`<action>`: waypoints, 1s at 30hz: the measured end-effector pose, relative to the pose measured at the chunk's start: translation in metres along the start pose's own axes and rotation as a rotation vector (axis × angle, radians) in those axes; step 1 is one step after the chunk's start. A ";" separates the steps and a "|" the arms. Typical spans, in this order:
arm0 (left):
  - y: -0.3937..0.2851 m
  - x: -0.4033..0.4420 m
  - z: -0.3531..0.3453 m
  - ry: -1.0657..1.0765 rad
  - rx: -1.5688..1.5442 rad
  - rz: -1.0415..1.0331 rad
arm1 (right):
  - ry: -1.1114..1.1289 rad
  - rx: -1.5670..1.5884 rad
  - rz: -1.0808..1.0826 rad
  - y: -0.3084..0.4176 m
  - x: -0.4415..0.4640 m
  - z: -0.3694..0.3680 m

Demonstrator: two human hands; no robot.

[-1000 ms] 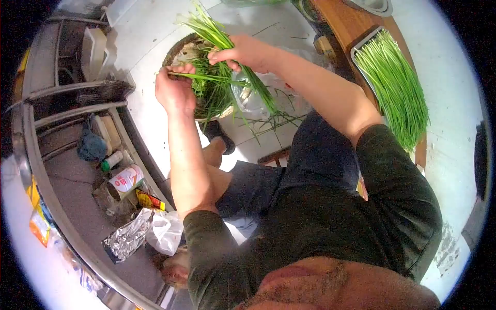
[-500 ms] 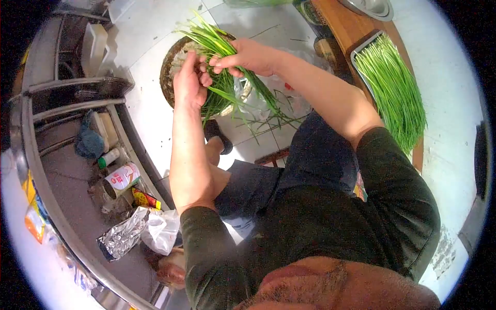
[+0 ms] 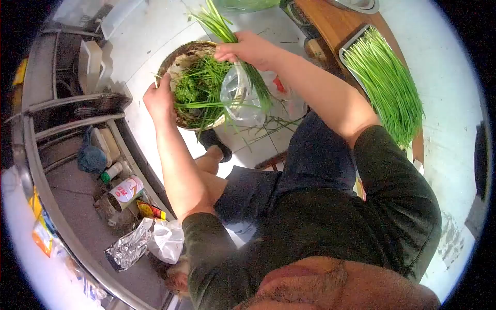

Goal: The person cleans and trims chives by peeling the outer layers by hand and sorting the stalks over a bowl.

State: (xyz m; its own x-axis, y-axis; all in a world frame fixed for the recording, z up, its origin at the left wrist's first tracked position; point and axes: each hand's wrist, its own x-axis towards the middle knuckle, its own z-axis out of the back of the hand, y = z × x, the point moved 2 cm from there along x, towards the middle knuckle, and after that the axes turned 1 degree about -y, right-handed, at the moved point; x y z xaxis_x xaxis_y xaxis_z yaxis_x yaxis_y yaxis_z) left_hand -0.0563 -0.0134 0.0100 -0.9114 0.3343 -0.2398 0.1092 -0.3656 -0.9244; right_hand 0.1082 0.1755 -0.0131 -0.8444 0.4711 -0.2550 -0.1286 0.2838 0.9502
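My right hand [image 3: 250, 50] is closed around a bunch of green chives [image 3: 219, 23]. Their pale stalk ends point up and away, and the leaves hang down behind a clear plastic bag [image 3: 242, 101]. Over the left rim of a round container [image 3: 173, 59], my left hand [image 3: 160, 101] is closed on a few chive strands [image 3: 199, 105]. A pale end sticks out above its thumb, and green leaves trail right across the container. Loose green trimmings [image 3: 206, 77] lie inside this container, whose wall is stained brown.
On the wooden board [image 3: 323, 20] at right, a metal tray [image 3: 343, 54] holds neatly lined-up chives [image 3: 385, 85]. A metal bowl [image 3: 364, 5] stands behind it. Left is a shelf with a can [image 3: 125, 192], foil [image 3: 129, 245] and a white bag [image 3: 168, 240]. Leaf scraps [image 3: 268, 129] litter the tiles.
My left hand has moved left, away from the bunch, drawing a few strands with it. My right hand still grips the bunch, and more of the container's inside shows.
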 end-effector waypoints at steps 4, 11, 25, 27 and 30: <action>0.004 0.005 0.002 -0.024 0.318 -0.135 | -0.003 -0.061 0.043 0.003 0.001 0.012; 0.003 0.000 -0.011 -0.144 0.555 -0.394 | 0.013 -0.117 -0.028 0.002 -0.007 0.010; -0.012 -0.032 -0.041 0.351 -0.382 -0.096 | 0.294 -0.155 -0.076 -0.020 -0.013 -0.039; -0.011 -0.030 -0.035 0.390 -0.408 -0.069 | 0.326 -0.057 -0.114 -0.021 -0.012 -0.042; -0.011 -0.031 -0.030 0.417 -0.397 -0.079 | 0.294 -0.001 -0.185 -0.022 -0.011 -0.043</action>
State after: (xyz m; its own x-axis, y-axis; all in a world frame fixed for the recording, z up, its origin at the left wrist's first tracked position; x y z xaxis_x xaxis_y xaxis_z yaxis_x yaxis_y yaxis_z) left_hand -0.0179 0.0064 0.0191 -0.6984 0.6904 -0.1883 0.2611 0.0008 -0.9653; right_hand 0.0976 0.1283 -0.0232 -0.9205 0.1510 -0.3602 -0.2936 0.3409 0.8931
